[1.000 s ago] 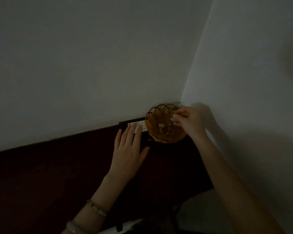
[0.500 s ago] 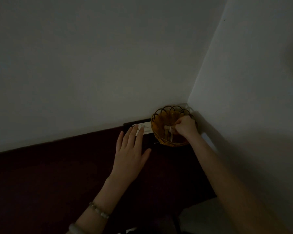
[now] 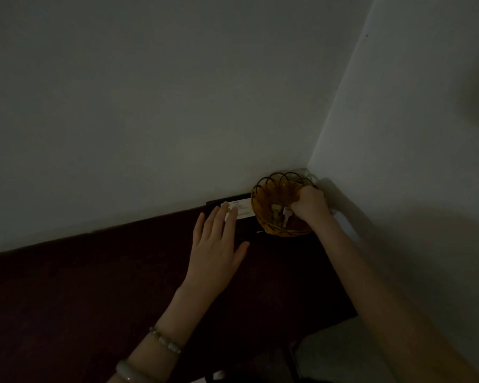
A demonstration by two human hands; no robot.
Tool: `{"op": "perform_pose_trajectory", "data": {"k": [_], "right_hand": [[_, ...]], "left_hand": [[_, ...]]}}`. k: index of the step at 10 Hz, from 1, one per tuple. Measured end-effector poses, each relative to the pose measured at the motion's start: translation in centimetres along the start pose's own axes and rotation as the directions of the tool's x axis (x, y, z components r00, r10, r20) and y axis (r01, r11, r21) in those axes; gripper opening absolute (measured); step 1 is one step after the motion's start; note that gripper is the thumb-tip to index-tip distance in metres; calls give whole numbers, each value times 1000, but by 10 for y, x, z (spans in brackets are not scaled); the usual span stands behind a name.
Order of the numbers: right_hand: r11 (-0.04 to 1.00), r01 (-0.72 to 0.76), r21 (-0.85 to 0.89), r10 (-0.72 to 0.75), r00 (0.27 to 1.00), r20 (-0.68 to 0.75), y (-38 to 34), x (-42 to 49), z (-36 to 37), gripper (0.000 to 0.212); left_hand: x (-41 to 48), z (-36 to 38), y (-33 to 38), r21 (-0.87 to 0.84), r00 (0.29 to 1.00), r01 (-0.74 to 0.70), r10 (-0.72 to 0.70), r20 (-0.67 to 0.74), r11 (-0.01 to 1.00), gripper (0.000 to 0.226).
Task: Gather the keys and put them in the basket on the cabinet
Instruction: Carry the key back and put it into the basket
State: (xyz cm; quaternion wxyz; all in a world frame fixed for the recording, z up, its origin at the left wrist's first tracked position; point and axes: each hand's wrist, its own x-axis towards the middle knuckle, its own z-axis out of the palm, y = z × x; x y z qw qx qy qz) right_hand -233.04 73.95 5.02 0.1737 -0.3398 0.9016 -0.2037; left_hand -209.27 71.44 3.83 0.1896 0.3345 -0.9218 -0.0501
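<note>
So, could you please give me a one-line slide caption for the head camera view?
Right hand lowers keys into the wire basket in the cabinet's corner; left hand rests flat beside it.

Printed lines on the white label (image 3: 239, 210), too dim to read

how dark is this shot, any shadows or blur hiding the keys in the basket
Head view: very dim overall, with the dark cabinet top nearly black. The basket stays readable, and the pale keys show inside it but soft, without detail. The right hand throws a broad shadow on the right wall. The left hand is clear enough; the wall lines bow with wide-angle distortion.
</note>
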Motion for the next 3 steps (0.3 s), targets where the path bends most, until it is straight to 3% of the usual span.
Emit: {"op": "perform_pose_trajectory", "data": {"k": [2,3], "right_hand": [[988,154,13,-149,972,-184,-12,-45,-25,13],[956,294,15,-275,909,-313,-23,-80,-31,19]], "left_hand": [[-5,-8,-2,-24,999,-27,26,-39,999,64],[-7,-14,-2,-35,996,-39,36,-81,999,64]]}}
